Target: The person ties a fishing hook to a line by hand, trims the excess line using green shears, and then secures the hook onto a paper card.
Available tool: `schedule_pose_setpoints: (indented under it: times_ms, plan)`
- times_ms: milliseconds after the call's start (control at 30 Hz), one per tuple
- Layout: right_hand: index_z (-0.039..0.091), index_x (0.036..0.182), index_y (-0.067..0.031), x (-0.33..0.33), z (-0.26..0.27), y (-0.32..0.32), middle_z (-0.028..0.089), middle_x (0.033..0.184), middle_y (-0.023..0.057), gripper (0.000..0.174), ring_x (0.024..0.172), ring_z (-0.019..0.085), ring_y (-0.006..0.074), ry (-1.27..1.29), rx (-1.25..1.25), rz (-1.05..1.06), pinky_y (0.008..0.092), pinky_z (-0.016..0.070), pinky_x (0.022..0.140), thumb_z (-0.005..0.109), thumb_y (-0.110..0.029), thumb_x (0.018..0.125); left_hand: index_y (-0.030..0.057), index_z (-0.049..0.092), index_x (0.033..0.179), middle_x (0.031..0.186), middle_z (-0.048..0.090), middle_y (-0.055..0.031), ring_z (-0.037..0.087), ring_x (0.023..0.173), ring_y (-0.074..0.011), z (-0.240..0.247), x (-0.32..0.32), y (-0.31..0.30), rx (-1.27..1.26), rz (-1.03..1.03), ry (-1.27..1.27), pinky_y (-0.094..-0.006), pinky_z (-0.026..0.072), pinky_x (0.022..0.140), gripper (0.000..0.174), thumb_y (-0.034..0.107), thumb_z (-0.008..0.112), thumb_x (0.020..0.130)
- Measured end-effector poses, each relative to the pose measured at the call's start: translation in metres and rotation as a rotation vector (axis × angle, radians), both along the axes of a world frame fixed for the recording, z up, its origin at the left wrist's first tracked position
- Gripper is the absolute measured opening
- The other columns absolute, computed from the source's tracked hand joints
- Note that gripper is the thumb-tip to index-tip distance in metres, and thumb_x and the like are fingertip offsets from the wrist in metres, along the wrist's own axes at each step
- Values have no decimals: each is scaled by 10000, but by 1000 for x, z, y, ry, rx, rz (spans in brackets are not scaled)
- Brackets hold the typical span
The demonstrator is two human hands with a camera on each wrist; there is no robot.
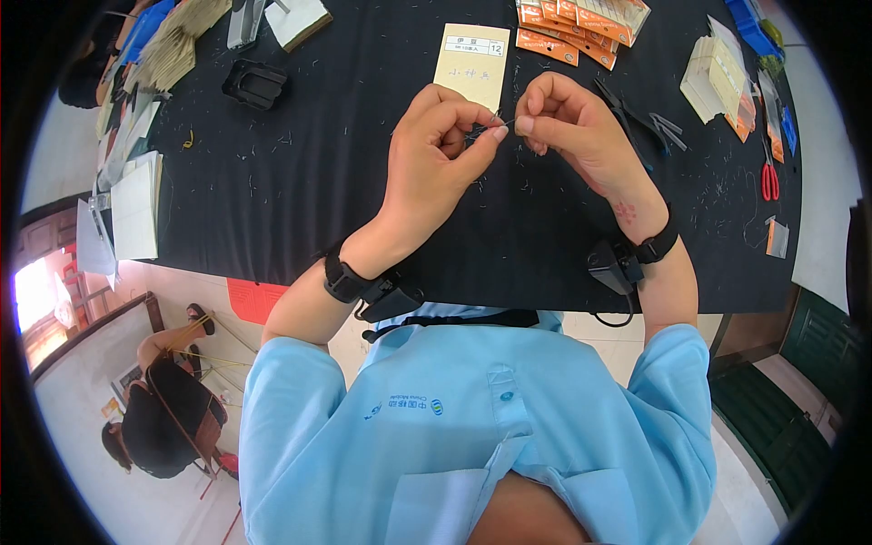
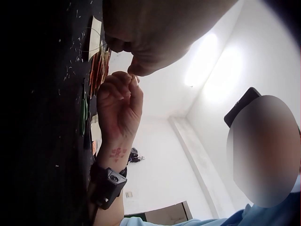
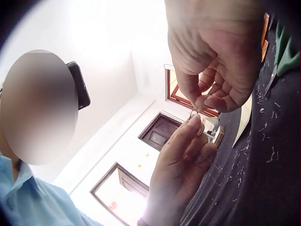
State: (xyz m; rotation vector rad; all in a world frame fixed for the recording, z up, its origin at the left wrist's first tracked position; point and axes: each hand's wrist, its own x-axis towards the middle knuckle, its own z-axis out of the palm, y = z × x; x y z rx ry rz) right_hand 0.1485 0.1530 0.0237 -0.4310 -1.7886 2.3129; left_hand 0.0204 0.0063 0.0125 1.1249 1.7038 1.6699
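At the far middle of the table, both hands meet fingertip to fingertip. My left hand (image 1: 434, 154) pinches a tiny curved fish hook (image 3: 191, 113) between thumb and forefinger. Right beside it, the thumb and forefinger of my right hand (image 1: 574, 125) pinch a thin fishing line that spans the small gap between the hands. In the left wrist view the right hand (image 2: 121, 106) shows its palm side, with the pinch partly hidden by the left hand (image 2: 155, 37). Just beyond the fingers lies a cream paper packet (image 1: 472, 68) with a printed label marked 12.
Orange packets (image 1: 581, 27) are piled at the back. Green-handled scissors (image 3: 284, 52) lie by the right hand, red-handled scissors (image 1: 770, 182) farther right. A black tray (image 1: 255, 84) and paper stacks (image 1: 136, 209) occupy the left. Short line clippings litter the black cloth (image 1: 300, 200).
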Motion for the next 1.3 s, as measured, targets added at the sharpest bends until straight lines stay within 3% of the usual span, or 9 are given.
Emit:
schedule_pose_setpoints:
  times_ms: [467,533,767,967,1033,1133,1300]
  plan:
    - [501,878,-98,0,0,-2,538,852,-7,149,697,489,63,-2,-3,-1,206,405,637,633,-44,837,15,647,833,783,443,19,322,530,-23,0,-1,-1,-18,-11,0,-202,269,480,97,50,700,760]
    - [543,859,-81,-1,-1,-3,535,738,-26,126,668,514,58,21,12,-33,201,416,630,661,-110,828,16,647,834,783,444,19,321,529,-22,0,-1,-1,-20,-13,-2,-202,269,480,99,51,701,759]
    - [551,857,-74,-1,1,-2,538,734,-23,111,665,515,57,2,21,-47,202,419,628,654,-100,826,16,655,852,785,451,18,324,524,-23,0,0,0,-10,-4,10,-203,273,480,108,60,702,765]
    - [550,865,-74,-1,1,-1,538,735,-22,113,664,515,55,12,25,-46,199,422,630,654,-106,833,9,663,875,788,460,10,344,539,-30,-7,-1,1,10,-30,-17,-203,284,484,110,66,691,786]
    - [495,874,-103,0,1,0,538,848,-5,152,703,502,61,-3,11,-4,198,411,638,636,-60,838,8,664,878,791,463,8,349,544,-32,-7,-1,1,11,-38,-23,-204,287,485,109,68,688,790]
    - [493,876,-102,0,1,1,542,853,-2,155,703,501,61,6,17,1,199,412,642,637,-64,838,4,663,874,799,466,6,350,546,-34,-6,-1,1,20,-29,-15,-205,287,485,107,71,687,795]
    - [510,864,-89,0,0,1,553,852,-10,129,743,524,55,25,112,-14,194,429,676,637,-72,843,-13,657,870,828,489,-4,442,596,-22,-1,-2,1,-19,-33,-71,-176,355,520,92,63,670,820]
